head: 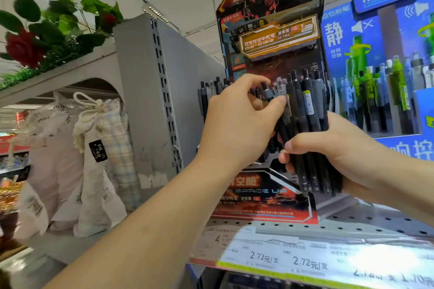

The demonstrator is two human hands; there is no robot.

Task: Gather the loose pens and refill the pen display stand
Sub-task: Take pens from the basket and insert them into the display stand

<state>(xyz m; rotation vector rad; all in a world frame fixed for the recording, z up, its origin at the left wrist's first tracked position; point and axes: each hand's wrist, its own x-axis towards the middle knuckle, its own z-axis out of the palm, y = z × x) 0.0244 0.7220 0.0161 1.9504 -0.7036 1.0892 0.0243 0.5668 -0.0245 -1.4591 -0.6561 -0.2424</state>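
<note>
Currently, status at the pen shelf:

Shelf: perforated metal shelf (366, 224) carries the stands, price strip along its front edge.
Stand: black-and-orange pen display stand (265, 37) sits straight ahead of both hands; some pens already upright in its left slots (210, 94); centre slots hidden behind the hands, fill level there can't be judged.
Neighbour: blue display (375, 58) to the right, stocked with green and grey pens, not part of this job.
Bundle: pen bundle (307, 124) of dark pens, long axis near vertical, clicker ends up, tips down, held just in front of the stand.
Right hand: right hand (333, 152) closed around the bundle's lower half.
Left hand: left hand (237, 122) pinching one grey-topped pen (270, 95) at the bundle's upper left, thumb and fingertips on it.
Key relation: open slots lie behind and left of the bundle, so the left hand is nearer; likely next move is to lift that pen out and drop it tip-down into a slot.
Risk: bundle may fan or slip as pens are drawn out.
</note>
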